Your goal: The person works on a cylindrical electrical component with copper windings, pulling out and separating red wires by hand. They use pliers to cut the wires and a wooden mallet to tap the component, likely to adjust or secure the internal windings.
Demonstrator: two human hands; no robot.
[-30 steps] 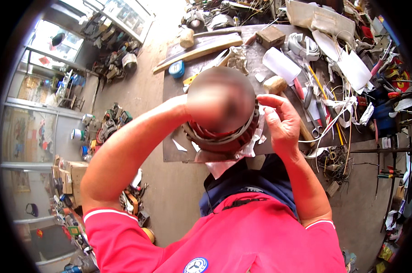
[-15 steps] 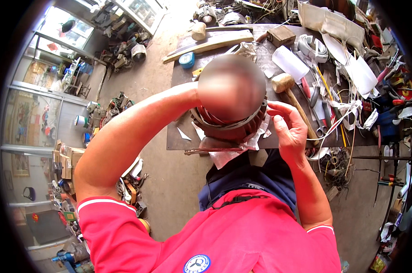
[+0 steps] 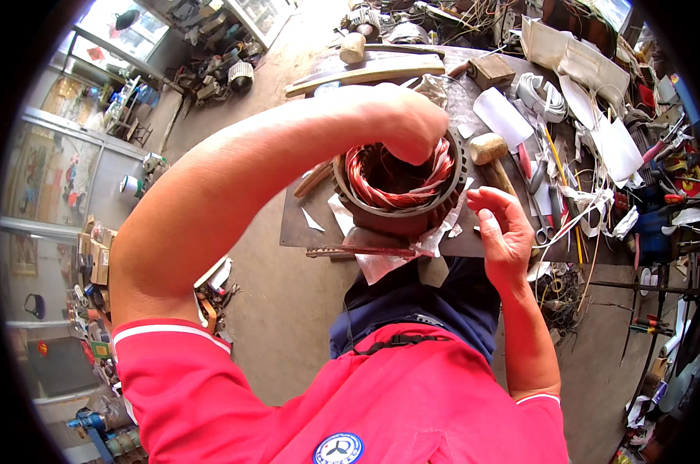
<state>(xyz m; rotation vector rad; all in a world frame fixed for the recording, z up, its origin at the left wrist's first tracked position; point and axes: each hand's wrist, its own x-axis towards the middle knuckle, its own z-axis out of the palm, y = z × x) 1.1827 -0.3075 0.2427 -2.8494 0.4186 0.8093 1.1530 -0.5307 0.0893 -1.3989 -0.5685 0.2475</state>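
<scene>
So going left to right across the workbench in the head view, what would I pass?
Round motor stator with copper windings, with the left hand on its top → wooden mallet → right hand just below it → white paper roll → scissors → white sheets.

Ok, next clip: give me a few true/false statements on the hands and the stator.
1. The left hand reaches into the stator. True.
2. The right hand grips a mallet. False: it is open beside the stator; the mallet lies on the bench.
3. The stator's windings are copper coloured. True.
4. The stator sits on the floor. False: it stands on the bench, on white paper.
5. Scissors lie right of the right hand. True.
</scene>
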